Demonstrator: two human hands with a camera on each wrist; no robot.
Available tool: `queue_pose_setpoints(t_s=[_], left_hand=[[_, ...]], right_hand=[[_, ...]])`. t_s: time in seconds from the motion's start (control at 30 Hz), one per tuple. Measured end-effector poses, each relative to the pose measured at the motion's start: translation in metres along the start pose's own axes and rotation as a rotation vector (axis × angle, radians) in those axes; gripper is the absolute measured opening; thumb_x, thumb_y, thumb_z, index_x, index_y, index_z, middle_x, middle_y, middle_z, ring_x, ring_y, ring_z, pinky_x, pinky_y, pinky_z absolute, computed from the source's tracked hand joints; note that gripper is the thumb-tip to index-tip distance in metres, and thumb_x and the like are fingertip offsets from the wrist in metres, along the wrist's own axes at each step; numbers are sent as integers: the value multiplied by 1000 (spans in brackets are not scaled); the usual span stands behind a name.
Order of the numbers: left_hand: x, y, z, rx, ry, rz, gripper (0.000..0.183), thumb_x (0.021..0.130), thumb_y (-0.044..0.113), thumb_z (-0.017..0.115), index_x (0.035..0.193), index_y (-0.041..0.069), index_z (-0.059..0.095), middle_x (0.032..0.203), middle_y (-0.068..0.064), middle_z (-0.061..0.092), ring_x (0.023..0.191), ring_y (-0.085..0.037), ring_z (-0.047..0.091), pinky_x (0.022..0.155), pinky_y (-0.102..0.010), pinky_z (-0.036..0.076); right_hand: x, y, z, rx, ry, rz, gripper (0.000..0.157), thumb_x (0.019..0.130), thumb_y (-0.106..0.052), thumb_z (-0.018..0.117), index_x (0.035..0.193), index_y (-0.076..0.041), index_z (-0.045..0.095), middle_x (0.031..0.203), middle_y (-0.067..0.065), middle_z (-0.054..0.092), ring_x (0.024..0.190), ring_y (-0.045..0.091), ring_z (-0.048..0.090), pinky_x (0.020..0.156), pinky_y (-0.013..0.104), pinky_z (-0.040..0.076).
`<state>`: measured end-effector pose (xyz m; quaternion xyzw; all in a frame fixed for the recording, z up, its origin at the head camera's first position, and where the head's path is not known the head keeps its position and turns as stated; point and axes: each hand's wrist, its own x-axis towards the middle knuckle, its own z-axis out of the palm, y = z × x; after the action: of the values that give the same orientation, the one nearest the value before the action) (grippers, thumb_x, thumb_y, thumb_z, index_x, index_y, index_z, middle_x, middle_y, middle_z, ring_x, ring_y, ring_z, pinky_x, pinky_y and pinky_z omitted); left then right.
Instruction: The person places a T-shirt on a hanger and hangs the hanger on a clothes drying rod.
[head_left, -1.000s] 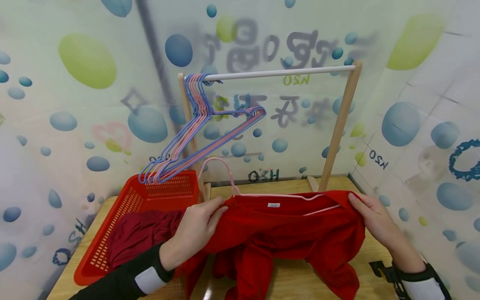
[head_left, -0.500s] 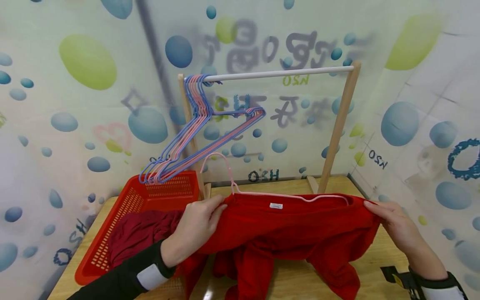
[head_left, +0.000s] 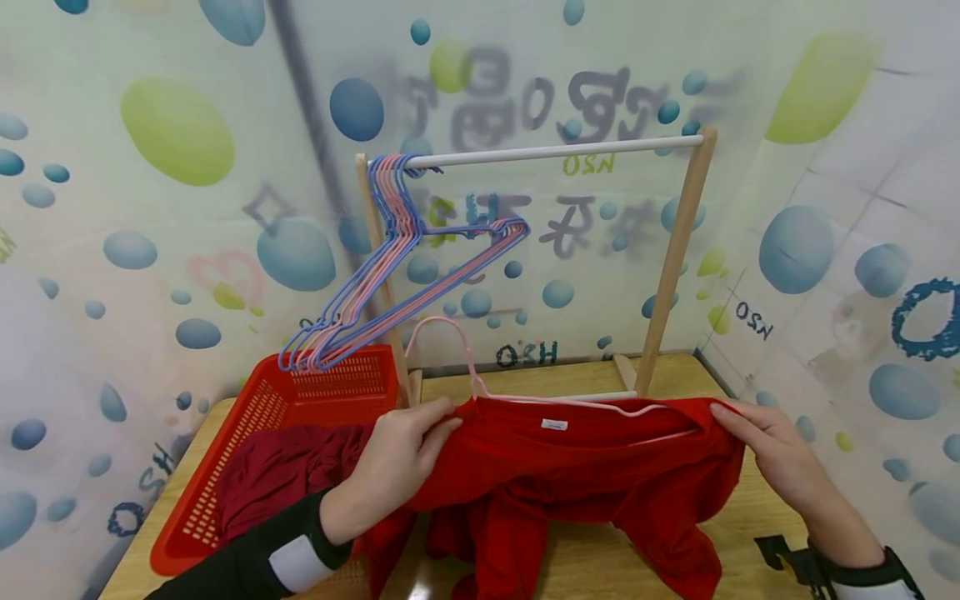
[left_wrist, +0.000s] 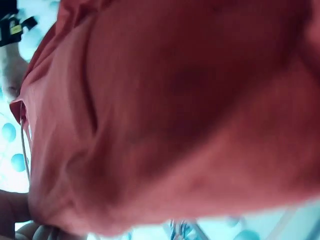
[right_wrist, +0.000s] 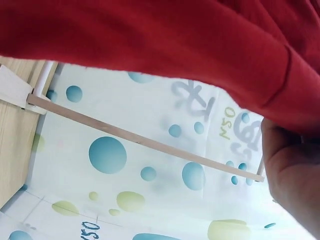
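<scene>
A red long-sleeved top with a small white label at its neck is stretched between both hands over the table. My left hand pinches its left shoulder edge, thumb on top. With thumb and fingers my right hand grips the opposite shoulder edge. A pink hanger lies inside the neck opening, its hook sticking up beside my left hand and its far arm running toward my right hand. In the left wrist view the top fills most of the picture; in the right wrist view its cloth droops beside the hand.
Behind the top stands a wooden rack with a white rail. Several blue and pink hangers hang bunched at its left end. A red plastic basket holding a dark red garment sits on the wooden table at left.
My right hand moved outward to the right, drawing the top wider, then came back slightly. The hanger's hook rose a little and dropped again. My left hand stayed nearly in place.
</scene>
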<state>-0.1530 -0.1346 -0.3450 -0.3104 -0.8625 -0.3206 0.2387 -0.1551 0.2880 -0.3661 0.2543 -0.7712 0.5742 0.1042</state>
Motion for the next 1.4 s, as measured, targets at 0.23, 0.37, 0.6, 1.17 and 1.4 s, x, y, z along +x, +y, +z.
queue_pose_setpoints(t_s=[0.23, 0.37, 0.6, 1.17, 1.4], left_hand=[[0, -3, 3, -140, -12, -84, 9, 94, 15, 61, 98, 12, 68, 78, 10, 61, 60, -4, 44, 55, -22, 42], [0, -4, 5, -175, -24, -107, 9, 95, 17, 60, 97, 12, 68, 75, 10, 57, 61, -4, 43, 54, -22, 40], [0, -4, 8, -178, -40, -118, 10, 96, 16, 59, 98, 13, 68, 76, 12, 58, 60, -3, 42, 55, -22, 39], [1, -6, 8, -115, -50, -54, 8, 93, 10, 62, 97, 10, 69, 81, 8, 63, 64, -2, 49, 59, -21, 45], [-1, -3, 10, 5, 19, 43, 5, 91, 5, 64, 90, 10, 64, 77, 7, 59, 68, -2, 54, 61, -21, 47]], right_hand=[[-1, -6, 13, -175, 66, -41, 45, 99, 7, 38, 111, -25, 67, 92, -5, 67, 84, 3, 61, 73, 14, 46], [0, -7, 20, -241, 64, -111, 39, 99, 9, 37, 116, -13, 64, 95, -3, 67, 85, 4, 62, 75, 13, 46], [3, -9, 24, -380, 57, -191, 26, 95, 11, 43, 104, -6, 61, 86, -4, 62, 74, 5, 58, 65, 16, 48], [0, -7, 28, -368, 164, -204, 33, 91, 13, 49, 107, -6, 71, 99, -14, 67, 89, -4, 60, 78, 9, 43], [-1, -7, 19, 335, 44, -113, 51, 99, 13, 25, 117, -2, 70, 109, 5, 70, 94, 11, 65, 78, 20, 49]])
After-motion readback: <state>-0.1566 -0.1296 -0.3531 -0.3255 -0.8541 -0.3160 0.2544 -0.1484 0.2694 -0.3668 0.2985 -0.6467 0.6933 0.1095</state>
